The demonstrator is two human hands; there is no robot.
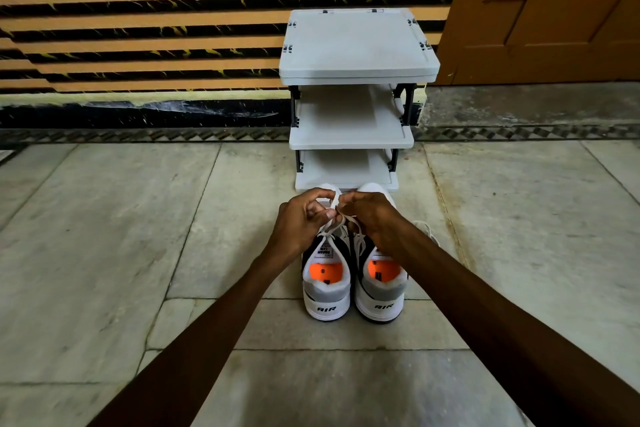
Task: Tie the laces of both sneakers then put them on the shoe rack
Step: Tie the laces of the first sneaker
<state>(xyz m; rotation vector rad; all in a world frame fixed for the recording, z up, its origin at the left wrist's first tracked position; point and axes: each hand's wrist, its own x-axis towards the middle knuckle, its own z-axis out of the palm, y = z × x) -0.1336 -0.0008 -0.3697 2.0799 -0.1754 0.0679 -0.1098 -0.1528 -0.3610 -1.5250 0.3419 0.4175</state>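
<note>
Both grips pinched on the white laces [333, 215] of the left sneaker [327, 274]: left hand [302, 218] pinching a raised loop, right hand [369, 218] pinching the other strand close beside it, likely to keep tension for the knot. Right sneaker [379, 279] touching alongside, lace loose. Both on the floor [104, 236], toes just before the empty shoe rack [356, 80].

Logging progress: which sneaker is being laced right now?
The left sneaker: both hands pull its white laces; the right sneaker isn't held.
</note>
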